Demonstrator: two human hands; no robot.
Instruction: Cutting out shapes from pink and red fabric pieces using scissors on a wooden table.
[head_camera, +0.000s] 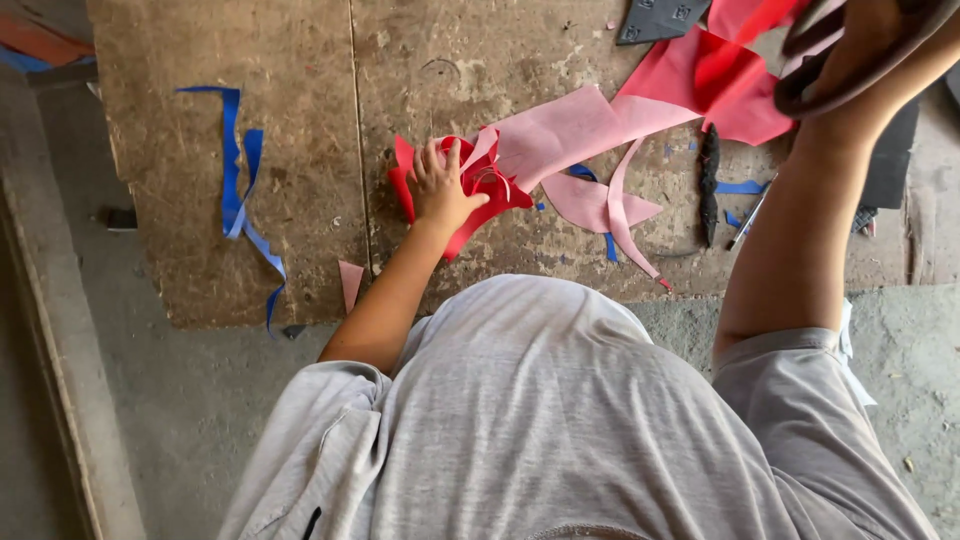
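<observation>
Head view: two hands at a scarred wooden board.
The left hand pressed, fingers spread, on curled red scraps; the right hand, raised, gripped large dark scissors beside a red sheet. Blue strips lay well apart.

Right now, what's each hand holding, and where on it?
Left hand presses down on the crumpled red cut sheet pieces, on top. Right hand grips dark scissors by the handle loops.

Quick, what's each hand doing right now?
Left hand: open, fingers spread, pressing on the red sheet pieces.
Right hand: raised, closed around large dark scissors.
</observation>
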